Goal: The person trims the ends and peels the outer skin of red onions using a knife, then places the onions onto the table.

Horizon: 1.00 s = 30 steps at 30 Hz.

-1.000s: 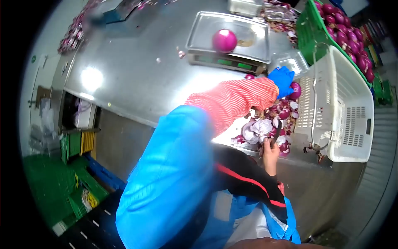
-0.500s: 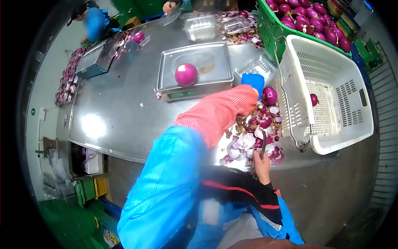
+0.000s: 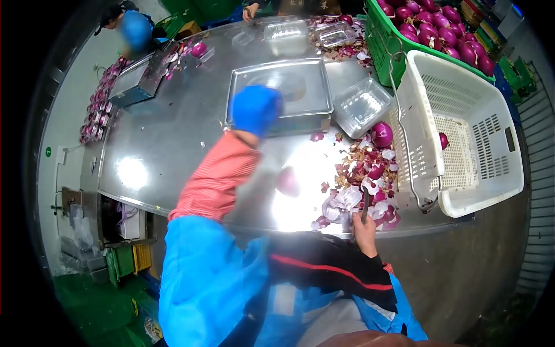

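Note:
My left hand, in a blue glove, is over the front left of the scale's metal tray. Motion smears it and its fingers are hidden. No onion shows on the visible part of the tray. A blurred round pink-purple shape appears on the tabletop below the scale; I cannot make out exactly what it is. My bare right hand is closed on a small knife, its dark blade pointing away from me over onion skins. A red onion sits beside the clear plastic container.
At right, a white crate holds a red onion. Behind it stands a green crate full of red onions. More containers lie at the back. A metal box and another person are at far left.
My left hand has moved left from the plastic container to the scale. The onion seen on the tray is no longer visible, and a blurred pink-purple shape has appeared below. My right hand stays nearly still.

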Motion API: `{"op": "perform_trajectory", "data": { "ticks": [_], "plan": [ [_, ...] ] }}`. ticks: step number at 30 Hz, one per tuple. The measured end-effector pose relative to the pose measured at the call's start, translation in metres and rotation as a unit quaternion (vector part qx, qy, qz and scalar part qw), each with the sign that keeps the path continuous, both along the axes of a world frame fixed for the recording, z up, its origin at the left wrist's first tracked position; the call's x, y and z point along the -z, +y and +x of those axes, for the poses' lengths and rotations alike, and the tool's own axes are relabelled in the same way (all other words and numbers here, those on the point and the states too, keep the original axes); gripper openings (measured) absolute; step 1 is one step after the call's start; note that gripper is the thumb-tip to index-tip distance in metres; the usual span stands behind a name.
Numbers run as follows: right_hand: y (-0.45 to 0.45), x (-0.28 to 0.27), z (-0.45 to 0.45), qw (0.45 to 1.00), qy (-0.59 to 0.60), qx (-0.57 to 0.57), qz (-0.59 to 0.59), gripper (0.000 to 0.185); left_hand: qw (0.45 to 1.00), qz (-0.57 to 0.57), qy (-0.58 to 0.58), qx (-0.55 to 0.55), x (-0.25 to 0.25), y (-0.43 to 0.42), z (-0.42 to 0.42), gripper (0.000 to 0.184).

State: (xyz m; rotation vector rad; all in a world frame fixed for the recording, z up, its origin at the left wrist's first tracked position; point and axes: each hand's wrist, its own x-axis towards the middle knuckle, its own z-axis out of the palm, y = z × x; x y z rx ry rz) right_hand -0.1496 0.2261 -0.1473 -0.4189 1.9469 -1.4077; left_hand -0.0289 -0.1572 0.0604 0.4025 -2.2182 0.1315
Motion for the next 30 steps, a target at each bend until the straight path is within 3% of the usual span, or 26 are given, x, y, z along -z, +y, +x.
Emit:
{"op": "perform_trajectory", "data": {
  "ticks": [1,2,3,4,7,9,11,13,15,17,20,23,26,30],
  "plan": [
    [-0.005,-0.003,0.002,1.000,0.022,-0.009,-0.001,0.022,0.993,0.006,-0.035,-0.113,0.020,-0.034,0.034,0.008],
    [-0.009,-0.006,0.005,0.999,0.044,-0.018,-0.003,0.023,0.989,-0.006,-0.001,-0.150,0.032,-0.061,0.065,0.012],
    [-0.010,-0.007,0.005,0.999,-0.023,-0.031,0.032,0.021,0.963,0.015,-0.077,-0.257,0.056,-0.097,0.104,0.013],
    [-0.014,-0.009,0.008,0.999,-0.014,-0.039,0.028,0.021,0.920,0.036,-0.152,-0.359,0.074,-0.121,0.133,0.020],
    [-0.035,-0.029,0.016,0.997,0.023,-0.071,0.017,0.021,0.838,0.180,-0.228,-0.462,0.079,-0.122,0.172,0.052],
    [-0.043,-0.025,0.020,0.997,0.006,-0.070,0.018,0.021,0.882,0.205,-0.140,-0.400,0.089,-0.124,0.166,0.080],
    [-0.051,-0.034,0.025,0.997,-0.022,-0.067,0.034,0.020,0.933,0.241,-0.039,-0.265,0.095,-0.123,0.137,0.094],
    [-0.055,-0.031,0.029,0.995,-0.001,-0.086,0.042,0.019,0.957,0.236,-0.063,-0.158,0.080,-0.104,0.093,0.102],
    [-0.062,-0.026,0.034,0.996,0.002,-0.082,0.035,0.019,0.949,0.301,-0.086,-0.044,0.075,-0.092,0.052,0.105],
    [-0.067,-0.022,0.041,0.998,-0.014,-0.053,0.017,0.019,0.950,0.286,-0.124,-0.022,0.086,-0.089,0.023,0.103],
    [-0.075,-0.038,0.049,0.997,-0.051,-0.043,0.033,0.018,0.889,0.423,-0.176,0.003,0.092,-0.094,0.004,0.100],
    [-0.074,-0.029,0.053,0.998,-0.001,-0.038,0.057,0.019,0.896,0.435,-0.090,0.012,0.097,-0.093,0.011,0.093],
    [-0.086,-0.044,0.054,0.997,-0.035,-0.044,0.061,0.020,0.899,0.435,0.031,-0.038,0.104,-0.100,0.042,0.090],
    [-0.100,-0.053,0.057,0.995,-0.050,-0.045,0.070,0.021,0.878,0.415,0.096,-0.217,0.089,-0.115,0.121,0.087]
  ]
}}
